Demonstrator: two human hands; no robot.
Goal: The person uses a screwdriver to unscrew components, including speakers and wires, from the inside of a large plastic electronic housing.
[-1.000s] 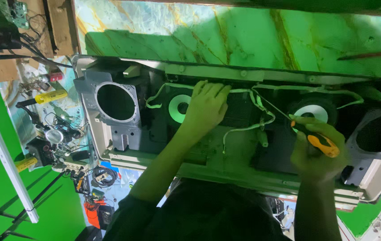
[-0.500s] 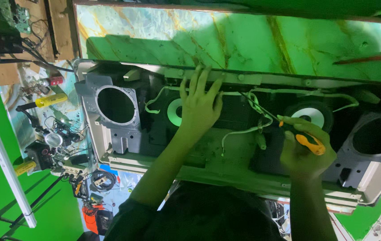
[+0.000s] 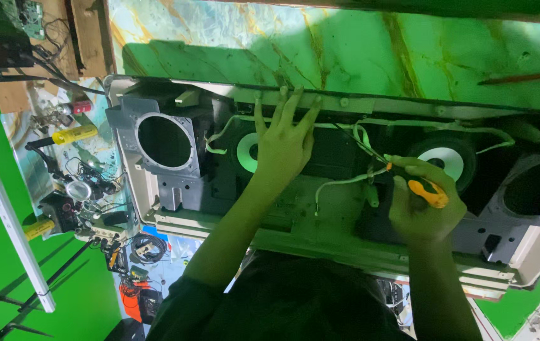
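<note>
Now the left hand [image 3: 285, 142] lies flat inside the opened speaker cabinet [image 3: 320, 249], fingers [image 3: 292, 104] spread wide and reaching the far rail, just right of a white-ringed speaker cone [image 3: 244, 151]. Over on the right, the right hand [image 3: 421, 202] has its fingers wrapped tight round an orange-handled screwdriver [image 3: 424, 191], its tip among the pale wires [image 3: 345, 182] mid-cabinet.

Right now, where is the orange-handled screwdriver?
The orange-handled screwdriver is in the right hand, right of centre in the head view, beside the white speaker cone.
</note>
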